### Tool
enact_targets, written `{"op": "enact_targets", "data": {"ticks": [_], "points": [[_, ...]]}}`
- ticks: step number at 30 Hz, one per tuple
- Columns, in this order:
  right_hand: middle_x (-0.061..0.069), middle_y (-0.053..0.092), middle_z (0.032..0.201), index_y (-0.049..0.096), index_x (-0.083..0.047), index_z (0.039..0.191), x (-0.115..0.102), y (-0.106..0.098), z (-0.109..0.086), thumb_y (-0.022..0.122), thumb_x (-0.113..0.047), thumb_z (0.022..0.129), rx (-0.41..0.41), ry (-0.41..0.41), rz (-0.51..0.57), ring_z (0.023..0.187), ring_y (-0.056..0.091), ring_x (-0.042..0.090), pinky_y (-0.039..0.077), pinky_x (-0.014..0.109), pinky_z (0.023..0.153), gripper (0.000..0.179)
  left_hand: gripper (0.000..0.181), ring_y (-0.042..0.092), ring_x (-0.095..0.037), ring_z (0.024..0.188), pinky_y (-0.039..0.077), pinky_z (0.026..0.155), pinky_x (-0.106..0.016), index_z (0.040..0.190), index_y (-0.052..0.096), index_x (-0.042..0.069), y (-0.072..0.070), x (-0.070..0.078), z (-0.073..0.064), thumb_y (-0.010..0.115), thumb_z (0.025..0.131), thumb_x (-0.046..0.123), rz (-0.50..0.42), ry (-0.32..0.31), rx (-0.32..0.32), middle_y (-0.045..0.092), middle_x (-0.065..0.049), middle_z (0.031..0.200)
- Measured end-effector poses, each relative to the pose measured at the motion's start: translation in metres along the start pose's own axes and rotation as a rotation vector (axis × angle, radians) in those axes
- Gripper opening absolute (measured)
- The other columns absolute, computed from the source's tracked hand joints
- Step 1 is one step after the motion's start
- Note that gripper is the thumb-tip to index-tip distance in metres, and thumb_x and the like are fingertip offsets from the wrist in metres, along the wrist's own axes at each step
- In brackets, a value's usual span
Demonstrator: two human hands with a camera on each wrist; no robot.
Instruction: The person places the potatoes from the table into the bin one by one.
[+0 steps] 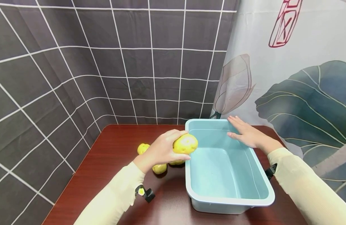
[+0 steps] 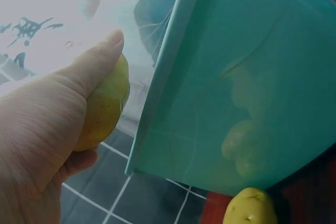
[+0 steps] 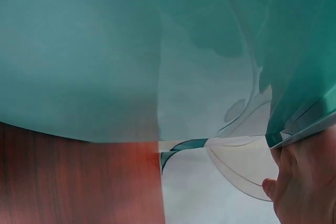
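Observation:
My left hand [image 1: 163, 147] grips a yellow potato [image 1: 185, 144], thumb on one side and fingers on the other, just over the left rim of a light blue plastic basin [image 1: 232, 201]. In the left wrist view the held potato [image 2: 107, 108] is beside the basin's outer wall [image 2: 210, 98]. My right hand [image 1: 247, 132] rests on the basin's far right rim with its fingers extended and its thumb over the inside. Seen from the right wrist, that hand [image 3: 307, 177] is partly cut off at the rim. The visible basin floor is bare.
On the table left of the basin lie several more potatoes [image 1: 159, 169], partly hidden by my left hand and arm. The reddish-brown table [image 1: 105, 175] borders a dark gridded curtain [image 1: 133, 62] at the back and a white, leaf-patterned curtain [image 1: 274, 68] on the right.

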State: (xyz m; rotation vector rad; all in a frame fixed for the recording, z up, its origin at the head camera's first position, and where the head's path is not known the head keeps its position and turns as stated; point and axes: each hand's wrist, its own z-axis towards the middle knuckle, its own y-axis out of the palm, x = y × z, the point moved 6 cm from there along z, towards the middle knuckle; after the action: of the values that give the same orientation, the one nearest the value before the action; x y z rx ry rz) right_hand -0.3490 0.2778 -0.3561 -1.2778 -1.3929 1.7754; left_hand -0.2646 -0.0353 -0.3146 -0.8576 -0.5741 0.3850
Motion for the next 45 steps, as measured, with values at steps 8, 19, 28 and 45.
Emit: {"op": "enact_targets", "data": {"ticks": [8,19,28,45], "points": [[0.017,0.012,0.159,0.013,-0.008,0.155,-0.003,-0.001,0.001,0.047,-0.05,0.097,-0.005,-0.006,-0.088,0.146,-0.001,0.036,0.002,0.065,0.109,0.079,0.078,0.053,-0.01,0.099,0.047,0.08,-0.024,0.132,0.057,0.014,0.003,0.012,0.019,0.082,0.068,0.053,0.037,0.07,-0.043,0.06,0.001,0.114],[0.017,0.018,0.158,0.02,-0.008,0.153,-0.005,-0.007,0.006,0.043,-0.058,0.096,-0.013,-0.058,-0.184,0.145,0.009,0.037,0.008,0.062,0.11,0.08,0.077,0.056,-0.013,0.107,0.046,0.087,-0.024,0.131,0.057,0.013,0.02,0.021,0.029,0.081,0.07,0.053,0.021,0.091,-0.103,0.06,0.0,0.122],[0.008,0.021,0.158,0.023,-0.014,0.154,-0.022,-0.003,0.025,0.045,-0.051,0.098,0.016,-0.185,-0.171,0.146,0.012,0.029,0.012,0.055,0.113,0.07,0.076,0.055,-0.013,0.11,0.046,0.088,-0.023,0.131,0.057,0.014,0.026,0.022,0.03,0.08,0.071,0.054,0.033,0.088,-0.134,0.06,0.001,0.121],[0.006,0.02,0.159,0.023,-0.012,0.154,-0.023,0.006,0.028,0.037,-0.05,0.101,-0.002,-0.213,-0.186,0.146,0.014,0.027,0.012,0.054,0.114,0.066,0.076,0.053,-0.008,0.1,0.044,0.082,-0.021,0.133,0.055,0.014,0.053,0.029,0.058,0.075,0.074,0.058,0.099,0.14,-0.399,0.059,0.005,0.113]]}}
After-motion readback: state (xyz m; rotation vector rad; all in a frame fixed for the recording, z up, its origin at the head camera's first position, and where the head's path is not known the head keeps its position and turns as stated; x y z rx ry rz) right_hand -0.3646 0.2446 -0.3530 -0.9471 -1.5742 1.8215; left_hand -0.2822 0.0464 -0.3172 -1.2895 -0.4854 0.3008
